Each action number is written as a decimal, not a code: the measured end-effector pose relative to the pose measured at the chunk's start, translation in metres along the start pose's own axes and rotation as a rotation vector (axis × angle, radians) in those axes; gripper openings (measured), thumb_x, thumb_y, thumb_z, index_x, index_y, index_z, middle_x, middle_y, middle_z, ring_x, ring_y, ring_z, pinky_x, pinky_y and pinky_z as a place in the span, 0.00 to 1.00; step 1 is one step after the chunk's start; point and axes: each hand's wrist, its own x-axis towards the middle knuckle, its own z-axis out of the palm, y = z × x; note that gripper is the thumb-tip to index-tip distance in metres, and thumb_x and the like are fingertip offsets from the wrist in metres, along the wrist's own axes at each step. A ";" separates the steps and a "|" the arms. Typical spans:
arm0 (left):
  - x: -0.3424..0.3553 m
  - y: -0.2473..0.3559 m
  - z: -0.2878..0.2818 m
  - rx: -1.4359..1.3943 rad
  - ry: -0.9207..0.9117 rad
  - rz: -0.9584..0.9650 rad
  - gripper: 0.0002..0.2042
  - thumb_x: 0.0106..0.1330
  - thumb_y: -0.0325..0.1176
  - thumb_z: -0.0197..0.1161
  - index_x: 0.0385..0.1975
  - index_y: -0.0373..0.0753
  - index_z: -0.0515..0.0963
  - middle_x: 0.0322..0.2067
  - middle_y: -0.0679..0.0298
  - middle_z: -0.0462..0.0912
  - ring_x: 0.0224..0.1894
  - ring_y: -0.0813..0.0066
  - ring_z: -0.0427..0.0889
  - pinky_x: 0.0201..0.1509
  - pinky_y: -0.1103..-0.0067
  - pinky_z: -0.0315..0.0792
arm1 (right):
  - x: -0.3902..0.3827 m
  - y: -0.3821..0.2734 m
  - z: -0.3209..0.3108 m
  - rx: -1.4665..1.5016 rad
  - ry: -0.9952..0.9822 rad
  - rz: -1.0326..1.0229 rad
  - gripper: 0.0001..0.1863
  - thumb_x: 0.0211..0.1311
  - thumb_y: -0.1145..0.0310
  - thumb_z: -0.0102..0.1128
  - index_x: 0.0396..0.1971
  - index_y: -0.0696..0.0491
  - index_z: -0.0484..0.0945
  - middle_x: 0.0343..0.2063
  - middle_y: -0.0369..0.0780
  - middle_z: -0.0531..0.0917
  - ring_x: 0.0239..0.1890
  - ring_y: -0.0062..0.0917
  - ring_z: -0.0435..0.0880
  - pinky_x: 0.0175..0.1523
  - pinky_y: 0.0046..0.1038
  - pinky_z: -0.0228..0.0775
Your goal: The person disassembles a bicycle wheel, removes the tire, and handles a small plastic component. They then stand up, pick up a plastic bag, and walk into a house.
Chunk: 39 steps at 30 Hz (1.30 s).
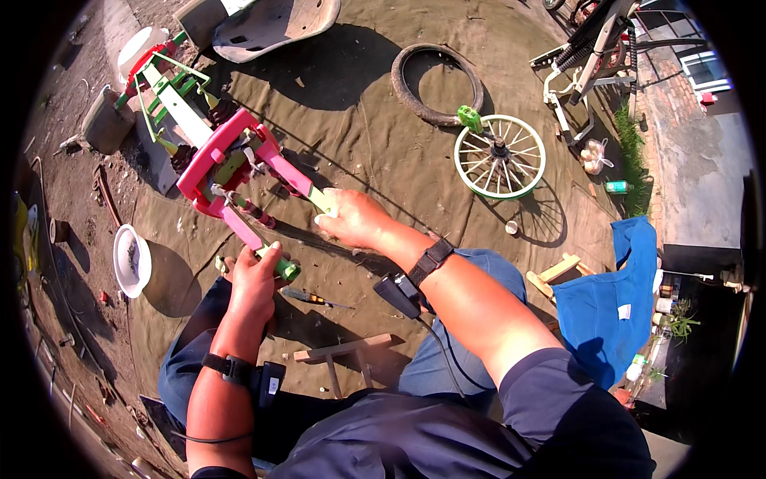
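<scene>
I hold an upturned pink, white and green child's bicycle frame point(183, 104) by two pink bars. My left hand point(257, 275) is closed on the green end of the nearer bar point(243, 227). My right hand point(355, 215) is closed on the pale green end of the farther bar point(287, 169). Both bars join a pink crosspiece point(209, 152) with metal fittings. A screwdriver point(311, 297) lies on the tarp point(335, 104) beside my left hand. A small wooden stool point(343, 349) is low between my legs.
A spoked wheel point(499, 156) and tire point(415, 72) lie ahead. Another bike frame point(582, 80) is at upper right, a white bowl point(132, 263) and long wrench point(105, 191) at left, a worn seat shell point(279, 28) at the back, a blue cloth point(606, 311) at right.
</scene>
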 end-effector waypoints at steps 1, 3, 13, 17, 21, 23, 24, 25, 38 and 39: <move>-0.001 0.001 -0.001 -0.004 0.006 0.005 0.10 0.69 0.35 0.59 0.44 0.39 0.70 0.33 0.65 0.77 0.34 0.72 0.82 0.37 0.72 0.81 | 0.000 0.002 0.001 0.057 0.016 -0.009 0.18 0.55 0.55 0.59 0.36 0.54 0.74 0.32 0.49 0.83 0.39 0.48 0.81 0.43 0.45 0.73; -0.001 0.001 0.000 -0.029 -0.015 0.020 0.10 0.69 0.34 0.59 0.44 0.39 0.70 0.33 0.66 0.77 0.32 0.75 0.80 0.38 0.72 0.81 | 0.001 0.001 0.000 0.032 -0.003 0.001 0.17 0.55 0.55 0.58 0.36 0.54 0.74 0.32 0.49 0.83 0.39 0.48 0.81 0.43 0.45 0.73; 0.002 -0.005 -0.003 -0.051 -0.021 0.035 0.13 0.68 0.36 0.61 0.47 0.40 0.69 0.35 0.66 0.77 0.33 0.76 0.80 0.36 0.75 0.80 | 0.002 0.014 0.009 0.213 0.034 -0.047 0.24 0.55 0.54 0.60 0.46 0.56 0.76 0.32 0.49 0.83 0.38 0.44 0.82 0.42 0.40 0.72; 0.004 -0.007 -0.004 -0.068 -0.009 0.045 0.14 0.68 0.37 0.61 0.47 0.39 0.69 0.35 0.65 0.77 0.33 0.76 0.80 0.36 0.75 0.80 | 0.003 0.011 0.010 0.158 0.070 -0.063 0.22 0.55 0.54 0.61 0.43 0.55 0.76 0.30 0.48 0.82 0.35 0.44 0.82 0.40 0.38 0.72; 0.010 -0.006 -0.005 -0.093 0.036 0.058 0.16 0.69 0.41 0.59 0.45 0.36 0.69 0.36 0.64 0.76 0.35 0.71 0.81 0.39 0.73 0.80 | 0.000 0.010 0.004 0.212 -0.001 -0.052 0.18 0.56 0.56 0.61 0.40 0.54 0.76 0.29 0.48 0.82 0.35 0.45 0.81 0.38 0.39 0.71; 0.011 0.000 -0.007 -0.115 0.065 0.033 0.16 0.70 0.44 0.58 0.44 0.36 0.70 0.35 0.63 0.76 0.36 0.70 0.82 0.40 0.71 0.80 | 0.000 0.011 0.002 0.160 0.019 -0.095 0.18 0.56 0.56 0.61 0.38 0.54 0.76 0.28 0.48 0.81 0.34 0.45 0.81 0.38 0.39 0.71; 0.012 0.002 -0.008 -0.135 0.069 0.030 0.17 0.70 0.46 0.57 0.42 0.35 0.71 0.35 0.63 0.76 0.37 0.68 0.82 0.41 0.71 0.80 | 0.000 0.012 0.002 0.163 0.026 -0.107 0.17 0.56 0.56 0.61 0.38 0.54 0.76 0.28 0.48 0.81 0.34 0.45 0.81 0.37 0.39 0.71; 0.014 0.000 -0.011 -0.130 0.068 0.037 0.17 0.70 0.46 0.57 0.42 0.35 0.71 0.35 0.63 0.76 0.37 0.69 0.82 0.42 0.71 0.80 | -0.001 0.010 0.003 0.167 0.032 -0.119 0.17 0.56 0.56 0.61 0.38 0.54 0.76 0.27 0.48 0.81 0.33 0.46 0.81 0.37 0.39 0.71; 0.017 -0.004 -0.014 -0.127 0.025 0.067 0.16 0.71 0.46 0.57 0.41 0.36 0.71 0.33 0.64 0.78 0.36 0.71 0.82 0.43 0.72 0.79 | 0.001 0.015 0.007 0.232 0.020 -0.102 0.17 0.56 0.58 0.62 0.37 0.55 0.75 0.25 0.47 0.80 0.30 0.43 0.80 0.36 0.38 0.71; 0.017 -0.004 -0.014 -0.134 0.017 0.069 0.16 0.71 0.46 0.57 0.41 0.36 0.71 0.33 0.64 0.78 0.36 0.71 0.82 0.43 0.72 0.79 | 0.002 0.016 0.008 0.246 0.017 -0.097 0.17 0.56 0.58 0.62 0.37 0.55 0.75 0.24 0.47 0.80 0.30 0.42 0.80 0.36 0.38 0.70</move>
